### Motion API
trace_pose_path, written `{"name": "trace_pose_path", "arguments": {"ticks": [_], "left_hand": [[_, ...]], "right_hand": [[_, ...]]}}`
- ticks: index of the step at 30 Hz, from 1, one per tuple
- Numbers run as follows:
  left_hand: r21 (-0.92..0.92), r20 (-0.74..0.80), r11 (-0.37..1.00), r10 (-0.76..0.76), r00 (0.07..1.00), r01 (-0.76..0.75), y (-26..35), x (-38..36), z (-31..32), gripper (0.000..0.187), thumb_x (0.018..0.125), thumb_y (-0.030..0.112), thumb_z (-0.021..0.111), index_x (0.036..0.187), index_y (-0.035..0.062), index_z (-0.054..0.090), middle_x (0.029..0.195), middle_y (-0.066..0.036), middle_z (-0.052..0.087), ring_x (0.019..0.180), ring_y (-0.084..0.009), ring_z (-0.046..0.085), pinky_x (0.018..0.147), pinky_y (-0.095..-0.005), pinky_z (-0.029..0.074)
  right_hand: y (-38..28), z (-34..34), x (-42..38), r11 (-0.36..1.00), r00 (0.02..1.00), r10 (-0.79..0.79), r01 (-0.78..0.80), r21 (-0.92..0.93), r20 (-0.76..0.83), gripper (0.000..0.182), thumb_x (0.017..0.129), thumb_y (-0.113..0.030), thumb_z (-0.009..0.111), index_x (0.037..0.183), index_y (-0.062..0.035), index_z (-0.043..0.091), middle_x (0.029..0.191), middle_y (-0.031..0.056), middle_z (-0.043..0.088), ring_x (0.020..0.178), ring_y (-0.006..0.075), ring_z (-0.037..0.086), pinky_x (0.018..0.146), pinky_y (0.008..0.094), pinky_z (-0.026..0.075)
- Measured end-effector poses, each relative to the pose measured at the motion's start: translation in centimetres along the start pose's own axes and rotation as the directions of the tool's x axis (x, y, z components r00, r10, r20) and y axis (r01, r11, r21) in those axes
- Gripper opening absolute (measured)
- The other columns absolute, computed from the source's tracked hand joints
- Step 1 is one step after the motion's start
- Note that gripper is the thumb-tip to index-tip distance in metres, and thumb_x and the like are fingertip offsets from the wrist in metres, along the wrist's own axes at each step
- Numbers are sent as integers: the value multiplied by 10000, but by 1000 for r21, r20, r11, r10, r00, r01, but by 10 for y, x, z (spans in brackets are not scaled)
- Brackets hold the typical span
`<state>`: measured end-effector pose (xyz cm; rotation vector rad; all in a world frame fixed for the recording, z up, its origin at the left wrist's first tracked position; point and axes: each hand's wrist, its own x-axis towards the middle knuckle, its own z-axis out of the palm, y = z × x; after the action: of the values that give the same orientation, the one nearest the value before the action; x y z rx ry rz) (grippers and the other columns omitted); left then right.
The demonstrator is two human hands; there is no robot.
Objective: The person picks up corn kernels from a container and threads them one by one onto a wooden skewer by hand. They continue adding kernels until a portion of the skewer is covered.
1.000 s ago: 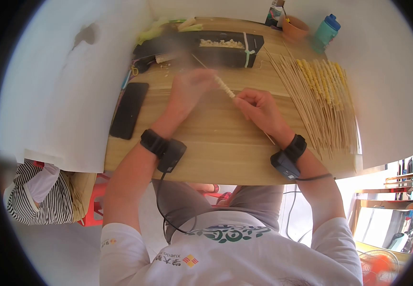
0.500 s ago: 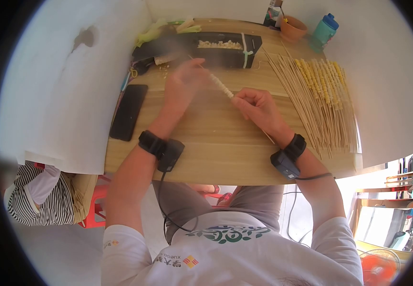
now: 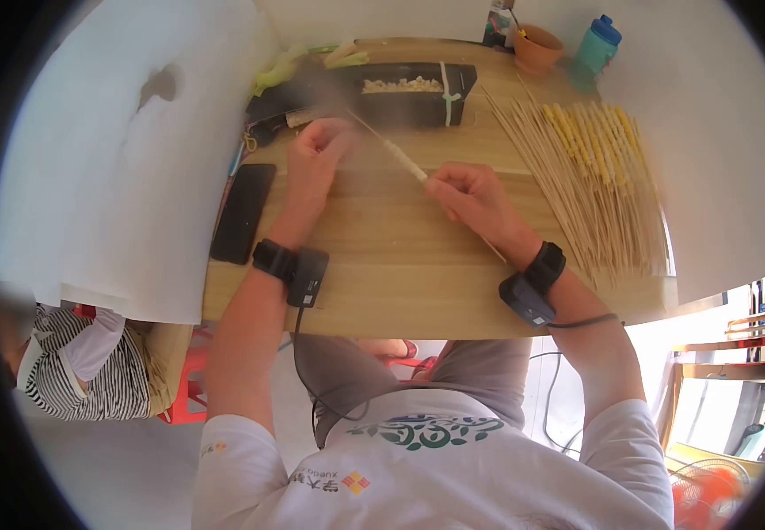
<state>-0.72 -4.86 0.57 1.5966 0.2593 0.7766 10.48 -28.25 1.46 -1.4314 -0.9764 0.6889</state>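
Observation:
My right hand [image 3: 475, 199] is closed round a thin wooden skewer [image 3: 491, 247], which slants up to the left across the table. Small pale pieces [image 3: 407, 162], looking like corn kernels, are threaded along its middle, and the bare tip [image 3: 362, 122] points at a black box. Left of that tip, apart from it, my left hand [image 3: 320, 146] has its fingers curled and pressed together; whatever they pinch is too small and hazy to make out. The black box [image 3: 413, 108] holds loose pale kernels [image 3: 400, 86] and has a light band tied round its right end.
Bare skewers [image 3: 559, 185] and skewers threaded with yellow pieces [image 3: 599, 146] lie at the right. A phone [image 3: 243, 214] rests at the left edge. Green husks [image 3: 281, 71], a clay pot [image 3: 538, 49] and a blue bottle [image 3: 596, 53] stand behind. Cables hang from both wrist straps.
My left hand has drawn back left and slightly down, away from the skewer's tip. My right hand keeps the skewer in almost the same place. The whole view has shifted slightly.

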Motion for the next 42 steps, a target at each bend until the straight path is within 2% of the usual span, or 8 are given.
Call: {"name": "trace_pose_path", "arguments": {"ticks": [8,18,24,27,29,35,38,42], "left_hand": [[59,-106,997,-36,994,43,-8,6,-9,136,913,125,642,1015,35,649,834,-46,671,699,-96,595,651,-224,466],[102,-112,992,-61,992,73,14,33,-14,131,899,124,660,987,27,655,784,-28,655,667,-77,582,602,-225,467],[332,114,943,-30,993,-10,23,87,-10,114,883,115,659,945,20,662,756,-26,649,684,-82,585,629,-221,470],[523,200,848,-20,980,-89,26,115,-5,120,861,104,669,922,0,671,769,-27,657,697,-96,590,652,-236,476],[701,345,683,-71,936,-207,32,129,3,151,839,117,686,893,-24,683,784,-34,668,705,-110,596,664,-256,479],[703,530,606,-97,842,-373,25,146,33,179,810,147,700,857,-26,698,727,-60,664,681,-126,593,632,-278,469],[773,548,461,-139,825,-436,35,148,46,160,790,140,715,850,-8,705,709,-74,663,660,-140,594,613,-295,467],[782,566,409,-150,810,-470,25,161,49,151,771,134,730,849,7,708,709,-82,662,645,-148,591,605,-305,464]], "right_hand": [[5,-2,1,1000,1000,1,-2,-25,-22,183,938,-165,605,846,-7,618,582,-57,501,509,11,409,445,212,304],[7,-3,1,998,1000,-26,26,-60,2,140,882,-122,622,828,7,628,579,-38,538,509,23,423,451,232,328],[9,-4,0,997,999,-36,36,-68,6,129,861,-110,623,814,10,627,581,-16,557,511,43,454,462,247,366],[8,-4,0,997,1000,-26,27,-73,5,133,858,-115,623,816,11,628,578,-4,563,511,54,465,468,254,379],[8,-4,0,997,1000,-16,16,-79,2,137,855,-119,625,818,13,628,578,3,567,510,62,471,471,258,386],[10,-6,0,990,997,-78,76,-120,-13,144,834,-117,634,809,26,630,583,43,584,508,93,497,485,277,408],[11,-5,1,987,995,-96,92,-128,-20,137,826,-110,636,807,26,638,587,57,594,510,106,515,492,285,419],[11,-4,1,985,993,-113,107,-138,-39,135,820,-107,639,799,26,642,591,73,605,510,123,532,496,293,428]]}}
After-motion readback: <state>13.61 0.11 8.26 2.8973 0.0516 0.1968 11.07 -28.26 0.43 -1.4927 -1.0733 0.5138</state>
